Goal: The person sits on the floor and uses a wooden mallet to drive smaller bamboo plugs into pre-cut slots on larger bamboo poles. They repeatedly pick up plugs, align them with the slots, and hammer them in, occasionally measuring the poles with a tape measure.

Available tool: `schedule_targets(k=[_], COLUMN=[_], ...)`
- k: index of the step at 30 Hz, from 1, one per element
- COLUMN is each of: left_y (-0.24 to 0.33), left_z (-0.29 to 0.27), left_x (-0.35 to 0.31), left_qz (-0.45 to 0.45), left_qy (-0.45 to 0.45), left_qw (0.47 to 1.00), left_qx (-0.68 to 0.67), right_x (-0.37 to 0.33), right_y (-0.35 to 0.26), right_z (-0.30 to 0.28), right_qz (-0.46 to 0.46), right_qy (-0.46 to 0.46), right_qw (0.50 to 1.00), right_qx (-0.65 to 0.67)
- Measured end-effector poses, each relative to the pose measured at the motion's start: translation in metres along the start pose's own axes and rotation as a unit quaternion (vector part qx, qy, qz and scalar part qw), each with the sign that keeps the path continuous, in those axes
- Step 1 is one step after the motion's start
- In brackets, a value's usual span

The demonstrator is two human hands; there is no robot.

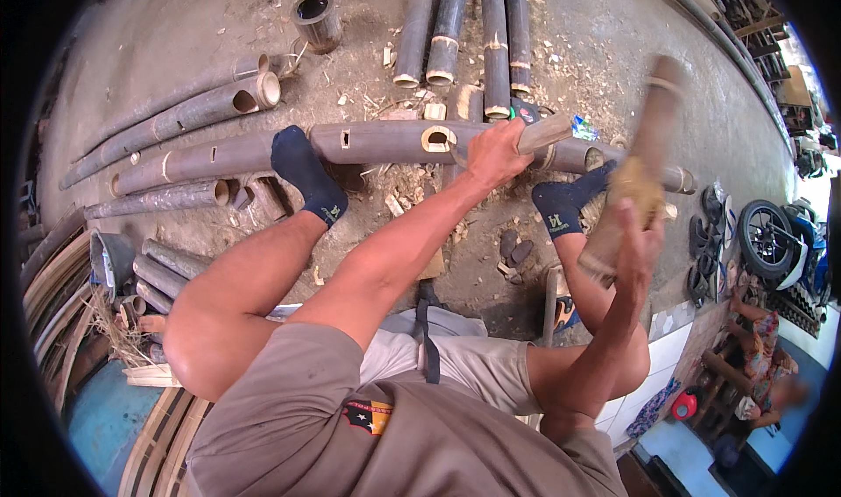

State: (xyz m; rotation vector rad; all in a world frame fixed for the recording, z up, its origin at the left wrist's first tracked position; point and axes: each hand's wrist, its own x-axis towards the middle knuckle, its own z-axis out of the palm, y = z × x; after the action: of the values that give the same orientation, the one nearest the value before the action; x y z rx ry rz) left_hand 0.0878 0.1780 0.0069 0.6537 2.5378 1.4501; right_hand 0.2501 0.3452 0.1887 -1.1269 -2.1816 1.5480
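Note:
A long dark bamboo pole (pixel 377 142) lies crosswise in front of me, with small rectangular slots and a larger pale-edged hole (pixel 438 138) cut in its wall. My left hand (pixel 498 154) is closed round a chisel with a thick wooden handle (pixel 545 133); its blade end reaches the larger hole. Raised on the right, my right hand (pixel 641 239) grips a bamboo mallet (pixel 661 116), blurred by motion, with a yellowish band round its middle. My left foot (pixel 307 173) in a dark sock rests on the pole, while my right foot (pixel 574 199) is beside it.
Several bamboo poles (pixel 447 37) lie at the far middle, others (pixel 184 120) at left. A short bamboo cup (pixel 317 22) stands behind them. Wood chips (pixel 399 204) litter the floor. Split strips (pixel 66 304) are stacked left. Sandals (pixel 705 243), a motorcycle (pixel 775 243) and a seated person (pixel 762 357) are at right.

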Motion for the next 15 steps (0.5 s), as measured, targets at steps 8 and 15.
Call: schedule_targets(k=[8, 15], left_y=[-0.011, -0.005], left_z=[0.004, 0.007], left_x=[-0.004, -0.007], left_qz=[0.024, 0.029], left_qy=[-0.007, -0.047], left_qw=[1.0, 0.998], left_qx=[0.01, 0.032], right_x=[-0.009, -0.025], right_y=[0.03, 0.056], right_z=[0.017, 0.041], right_qz=[-0.009, 0.002], right_qy=[-0.09, -0.088], right_qw=[0.992, 0.991], right_qx=[-0.094, -0.096])
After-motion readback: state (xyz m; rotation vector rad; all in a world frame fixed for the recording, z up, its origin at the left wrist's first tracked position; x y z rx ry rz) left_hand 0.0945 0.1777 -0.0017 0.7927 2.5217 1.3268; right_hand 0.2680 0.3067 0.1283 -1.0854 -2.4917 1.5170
